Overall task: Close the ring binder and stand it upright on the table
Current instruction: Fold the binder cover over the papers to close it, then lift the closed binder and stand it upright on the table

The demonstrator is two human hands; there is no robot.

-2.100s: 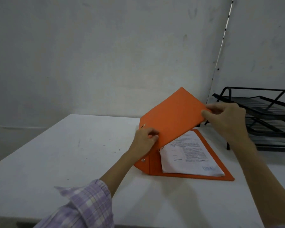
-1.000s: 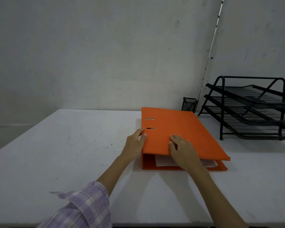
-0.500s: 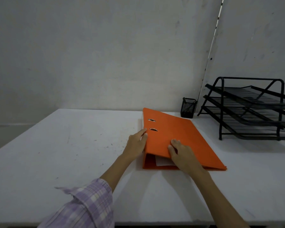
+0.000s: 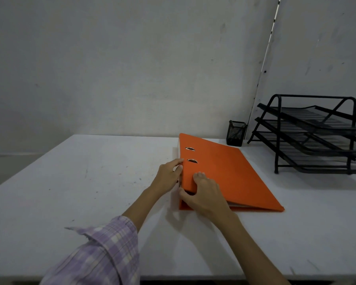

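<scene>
Since half a second ago our right hand (image 4: 207,197) has slid to the near left corner of the orange binder (image 4: 228,173), and the spine side now stands higher off the table (image 4: 90,182). We grip that corner with this hand, fingers on top of the cover and thumb under it. Our left hand (image 4: 169,177) is closed on the spine edge just beside it, fingertips touching the cover near the two metal slots (image 4: 191,154). The binder is shut and tilted, its far long edge resting on the table, white paper showing at the near end. Behind it stand a black mesh cup (image 4: 235,133) and a black tray rack (image 4: 317,134), both apart from the binder.
</scene>
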